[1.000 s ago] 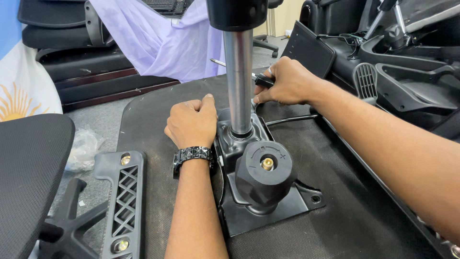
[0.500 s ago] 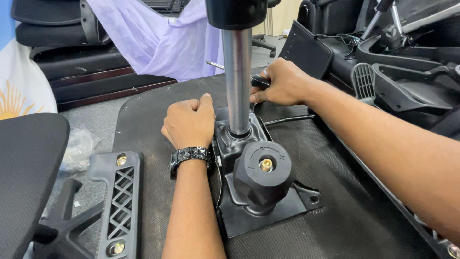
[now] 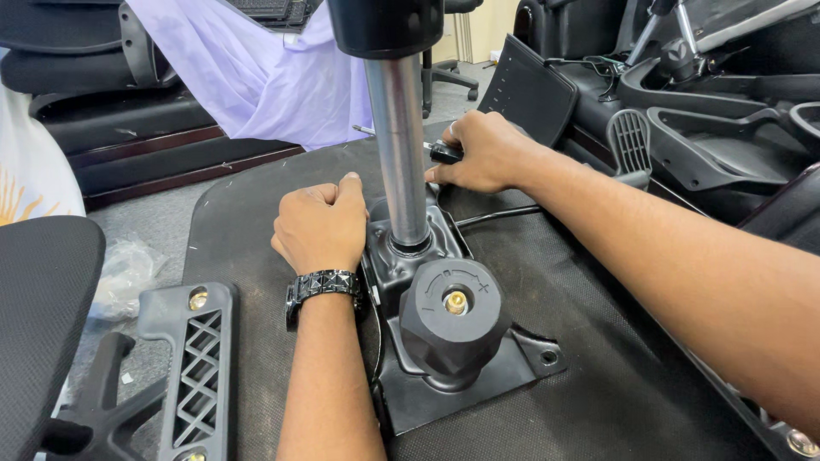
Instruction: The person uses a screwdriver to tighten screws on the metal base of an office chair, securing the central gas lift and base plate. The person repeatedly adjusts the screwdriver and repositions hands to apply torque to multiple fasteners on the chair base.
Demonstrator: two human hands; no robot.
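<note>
While left hand (image 3: 320, 226) rests fisted against mechanism plate (image 3: 401, 256), right hand (image 3: 483, 154) fingers pinch black lever handle (image 3: 446, 154) behind chrome column (image 3: 397, 145).

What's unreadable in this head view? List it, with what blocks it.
- Tool tip: right hand wraps the black handle; the metal column hides where it points.
- Left hand fingers: curled under, contact with the mechanism plate hidden.
- Column top: cut off by the upper edge.
- Grey armrest bracket: cut off by the lower edge.

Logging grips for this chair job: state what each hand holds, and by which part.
Right hand grips a black-handled tool by its handle. Left hand is a fist resting against the black metal chair mechanism, holding nothing visible.
</note>
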